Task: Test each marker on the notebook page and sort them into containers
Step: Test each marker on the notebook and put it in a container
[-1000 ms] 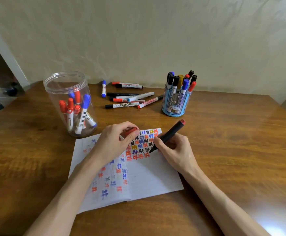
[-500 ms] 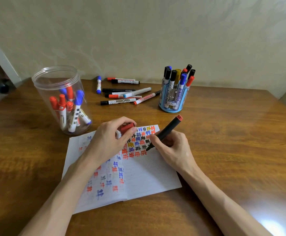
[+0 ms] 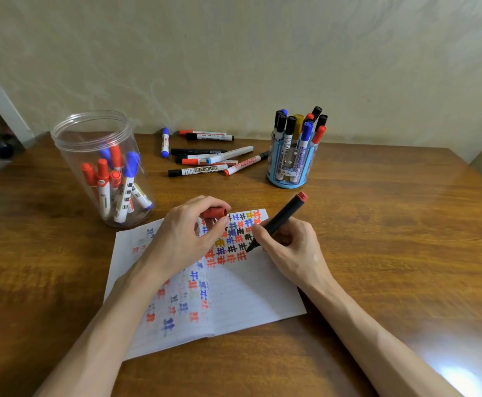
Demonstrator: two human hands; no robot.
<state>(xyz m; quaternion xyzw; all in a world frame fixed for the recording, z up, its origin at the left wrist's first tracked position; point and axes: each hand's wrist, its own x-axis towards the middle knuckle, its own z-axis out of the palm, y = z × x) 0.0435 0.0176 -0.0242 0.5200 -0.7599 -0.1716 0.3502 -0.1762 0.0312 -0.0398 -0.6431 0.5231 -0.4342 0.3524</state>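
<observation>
Reading "WHITEBOARD", one loose marker (image 3: 199, 170) lies beyond the notebook (image 3: 248, 293).

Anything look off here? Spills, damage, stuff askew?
Nothing spilled or broken. Loose markers lie scattered at the back of the table between the clear jar and blue holder, likely just unsorted. The right hand holds the uncapped marker on the notebook; the left hand holds a red cap.

A glossy wooden table (image 3: 406, 224) meets a beige wall (image 3: 234, 53) — white door frame (image 3: 2, 101) at left.
</observation>
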